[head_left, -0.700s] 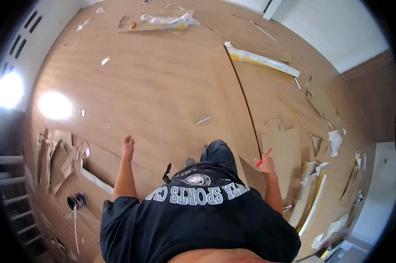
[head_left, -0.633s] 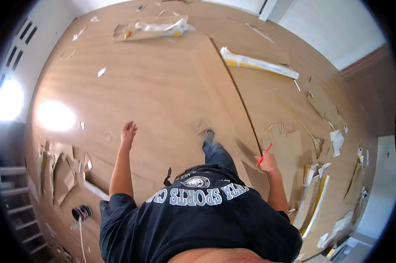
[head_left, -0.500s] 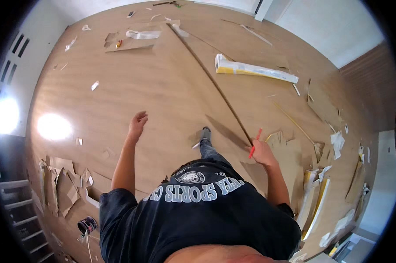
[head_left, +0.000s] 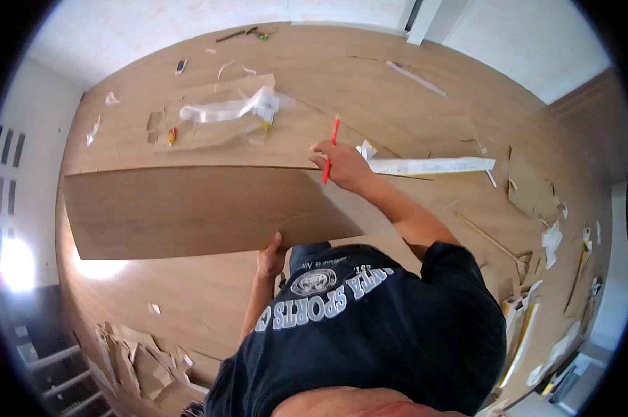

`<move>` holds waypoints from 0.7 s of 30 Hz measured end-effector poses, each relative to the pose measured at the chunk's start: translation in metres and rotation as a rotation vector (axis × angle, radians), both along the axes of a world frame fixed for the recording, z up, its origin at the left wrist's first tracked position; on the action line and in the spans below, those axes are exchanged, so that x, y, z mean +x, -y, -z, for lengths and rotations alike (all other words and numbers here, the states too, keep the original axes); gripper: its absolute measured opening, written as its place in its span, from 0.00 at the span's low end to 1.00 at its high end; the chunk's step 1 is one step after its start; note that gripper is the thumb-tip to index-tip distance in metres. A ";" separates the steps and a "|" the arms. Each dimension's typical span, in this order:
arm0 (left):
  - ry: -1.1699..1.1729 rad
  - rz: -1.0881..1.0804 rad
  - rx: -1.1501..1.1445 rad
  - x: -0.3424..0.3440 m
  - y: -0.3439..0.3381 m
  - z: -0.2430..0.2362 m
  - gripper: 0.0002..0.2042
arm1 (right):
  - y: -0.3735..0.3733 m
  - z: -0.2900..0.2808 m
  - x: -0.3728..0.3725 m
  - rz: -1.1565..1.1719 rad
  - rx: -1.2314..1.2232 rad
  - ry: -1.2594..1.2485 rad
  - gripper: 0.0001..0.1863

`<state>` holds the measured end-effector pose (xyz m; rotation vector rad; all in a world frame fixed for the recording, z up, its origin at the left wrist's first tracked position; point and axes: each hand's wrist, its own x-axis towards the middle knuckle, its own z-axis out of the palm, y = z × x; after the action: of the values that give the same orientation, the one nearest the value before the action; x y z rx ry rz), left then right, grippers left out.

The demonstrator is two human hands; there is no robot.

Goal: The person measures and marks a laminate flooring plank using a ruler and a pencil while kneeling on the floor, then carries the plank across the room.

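Note:
A long wood-look board [head_left: 196, 208] lies crosswise in front of me, held off the floor, with its far end at the left. My left hand [head_left: 272, 256] grips its near edge, thumb on top and fingers mostly hidden beneath. My right hand [head_left: 340, 163] is closed on the far edge near the right and also holds a slim red pencil [head_left: 335, 128], which sticks up above the board. My dark T-shirt fills the lower middle of the view.
A white wrapped strip [head_left: 439, 165], plastic sheeting on cardboard [head_left: 223, 111], a small yellow-and-red object [head_left: 172, 136] and a broom [head_left: 491, 236] lie around the floor. Torn cardboard [head_left: 140, 351] is at lower left, beside a ladder [head_left: 67, 379]; white walls [head_left: 522, 55] edge the room.
The board has swung from running lengthwise at my right to lying crosswise toward the left. My right hand has moved up and leftward; my left hand, free before, has taken hold of the board.

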<state>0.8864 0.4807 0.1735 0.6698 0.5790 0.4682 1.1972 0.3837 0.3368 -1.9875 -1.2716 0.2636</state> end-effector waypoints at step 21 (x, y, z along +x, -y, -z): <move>-0.264 -0.351 -0.196 0.756 -0.572 0.033 0.17 | -0.266 0.312 0.612 -0.036 -0.856 -0.591 0.26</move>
<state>1.6425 1.0527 0.1405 0.4440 0.9875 0.6452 1.8096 0.6499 0.0247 -2.2720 -0.8540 1.4911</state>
